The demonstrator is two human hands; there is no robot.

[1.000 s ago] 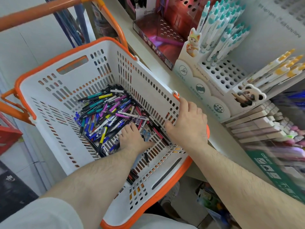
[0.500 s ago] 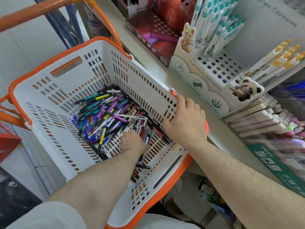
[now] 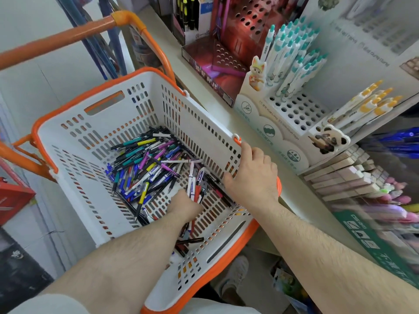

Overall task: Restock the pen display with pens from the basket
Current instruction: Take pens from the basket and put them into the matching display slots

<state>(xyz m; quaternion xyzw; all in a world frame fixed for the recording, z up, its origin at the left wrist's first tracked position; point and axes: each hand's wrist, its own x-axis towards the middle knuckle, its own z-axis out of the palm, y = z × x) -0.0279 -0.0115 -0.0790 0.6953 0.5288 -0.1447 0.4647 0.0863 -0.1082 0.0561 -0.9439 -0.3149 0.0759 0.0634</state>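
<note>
A person's left hand [image 3: 184, 206] reaches into a white basket [image 3: 199, 123] with an orange rim, fingers curled round a small bunch of pens [image 3: 195, 182] whose long axes point up and away from the wrist. The right hand [image 3: 254, 180] grips the basket's near right rim, thumb inside the wall. Left of the left hand a loose pile of pens [image 3: 145, 164] lies crisscrossed on the basket floor. Beyond the right hand stands the white pen display [image 3: 292, 114], teal-capped pens [image 3: 292, 53] upright in its holes; its printed labels are too small to read.
</note>
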